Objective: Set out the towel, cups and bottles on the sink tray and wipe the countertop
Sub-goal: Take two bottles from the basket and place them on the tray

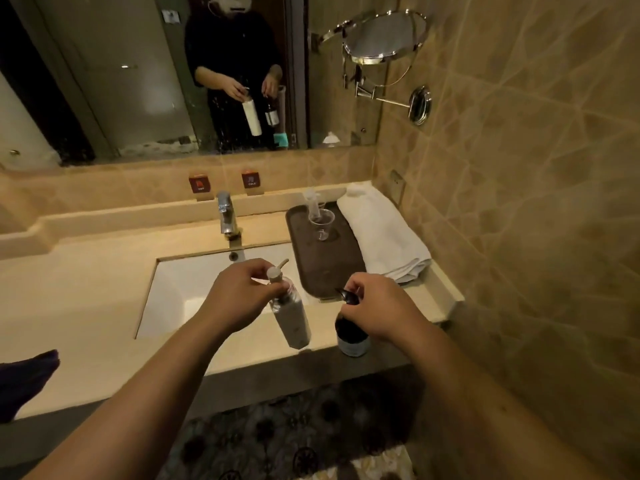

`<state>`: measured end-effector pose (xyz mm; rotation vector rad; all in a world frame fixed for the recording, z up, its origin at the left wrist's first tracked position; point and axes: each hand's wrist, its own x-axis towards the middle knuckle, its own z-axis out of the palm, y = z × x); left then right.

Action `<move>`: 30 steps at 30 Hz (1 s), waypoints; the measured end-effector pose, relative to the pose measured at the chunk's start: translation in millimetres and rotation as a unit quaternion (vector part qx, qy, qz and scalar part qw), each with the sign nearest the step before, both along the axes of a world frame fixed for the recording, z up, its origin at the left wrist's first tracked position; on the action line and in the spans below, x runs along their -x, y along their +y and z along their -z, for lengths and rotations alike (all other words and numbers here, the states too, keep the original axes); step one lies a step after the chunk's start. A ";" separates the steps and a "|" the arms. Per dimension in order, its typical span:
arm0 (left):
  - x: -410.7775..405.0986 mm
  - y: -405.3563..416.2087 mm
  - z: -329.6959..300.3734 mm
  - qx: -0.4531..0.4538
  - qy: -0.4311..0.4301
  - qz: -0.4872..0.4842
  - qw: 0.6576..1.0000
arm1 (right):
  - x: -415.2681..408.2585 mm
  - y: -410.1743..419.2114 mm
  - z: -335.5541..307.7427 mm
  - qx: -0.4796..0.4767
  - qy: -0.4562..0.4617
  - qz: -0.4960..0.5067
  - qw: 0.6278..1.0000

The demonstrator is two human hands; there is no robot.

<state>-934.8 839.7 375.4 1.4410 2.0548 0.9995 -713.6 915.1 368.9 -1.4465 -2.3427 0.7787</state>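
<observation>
Two pump bottles hang by their necks: white bottle (292, 317) pinched in the left hand (242, 294), dark bottle (349, 336) in the right hand (377, 306); either could slip or topple the cups (320, 221) on the tray (329, 265).

Place: hotel-style bathroom, at my vanity. Evidence as follows. Cream stone countertop (86, 292) with an undermounted white rectangular basin (194, 289). Chrome single-lever faucet (227, 213) at the back ledge, below two small red hot and cold tags (199, 184). Wide wall mirror (138, 74) above a tan marble backsplash. Round chrome magnifying mirror on a folding wall arm (384, 36). Tan veined wall tiles (519, 168) on my right. Dark brown oblong amenity tray (329, 261) holding clear plastic cups (322, 223); folded white towel (381, 233) beside it. Patterned dark floor (294, 427) under the counter edge.
</observation>
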 end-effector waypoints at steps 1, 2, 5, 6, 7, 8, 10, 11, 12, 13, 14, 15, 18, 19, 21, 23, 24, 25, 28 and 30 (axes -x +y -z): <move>1.7 11.5 -1.6 -0.002 -0.005 -0.004 1.000 | 2.0 11.3 0.6 0.002 -0.001 0.001 1.000; 4.2 23.3 -2.8 -0.004 -0.009 -0.005 1.000 | 4.2 22.1 1.7 0.004 0.000 0.004 1.000; 15.1 60.3 -2.1 -0.013 -0.011 0.007 1.000 | 11.6 53.0 8.3 0.006 0.006 0.024 1.000; 20.0 73.3 -0.7 -0.014 -0.014 0.015 1.000 | 14.5 62.4 10.8 0.009 0.008 0.030 0.999; 24.7 86.8 1.3 -0.016 -0.021 0.024 0.999 | 17.3 70.9 13.0 0.013 0.009 0.035 0.999; 29.6 100.8 3.9 -0.017 -0.027 0.034 0.999 | 20.6 79.0 15.1 0.017 0.007 0.039 0.999; 39.5 130.6 10.7 -0.014 -0.032 0.052 0.998 | 27.6 94.8 18.1 0.026 -0.003 0.049 0.998; 44.6 146.4 14.7 -0.012 -0.034 0.059 0.998 | 31.3 102.5 18.9 0.031 -0.009 0.058 0.998; 49.2 162.5 18.4 -0.010 -0.036 0.067 0.997 | 35.1 110.2 19.3 0.034 -0.014 0.068 0.997; 53.9 178.1 22.2 -0.009 -0.039 0.076 0.996 | 38.4 117.6 19.5 0.037 -0.016 0.079 0.996; 58.0 193.2 25.7 -0.011 -0.040 0.086 0.995 | 41.9 124.4 19.4 0.037 -0.017 0.089 0.995; 62.2 207.8 28.4 -0.012 -0.039 0.095 0.995 | 45.5 130.9 19.4 0.036 -0.018 0.097 0.994; 74.2 249.2 33.0 -0.005 -0.043 0.114 0.993 | 56.8 148.9 20.8 0.030 -0.009 0.116 0.993; 77.6 261.4 34.3 -0.001 -0.047 0.118 0.992 | 60.4 154.2 21.9 0.029 -0.002 0.122 0.992; 82.9 283.1 37.5 0.006 -0.051 0.127 0.991 | 68.0 163.9 25.2 0.027 0.004 0.134 0.991; 85.4 300.9 41.0 0.014 -0.059 0.133 0.989 | 75.8 172.9 28.1 0.027 0.006 0.147 0.989; 85.7 308.0 43.1 0.017 -0.064 0.136 0.989 | 79.1 176.9 29.4 0.027 0.008 0.153 0.988; 86.2 315.7 45.9 0.019 -0.069 0.137 0.988 | 82.6 182.0 31.2 0.028 0.009 0.158 0.987; 87.1 334.9 54.5 0.023 -0.069 0.138 0.988 | 90.6 196.7 37.2 0.029 0.000 0.166 0.986; 87.0 344.5 59.9 0.027 -0.065 0.137 0.988 | 95.3 205.0 42.8 0.033 -0.004 0.166 0.986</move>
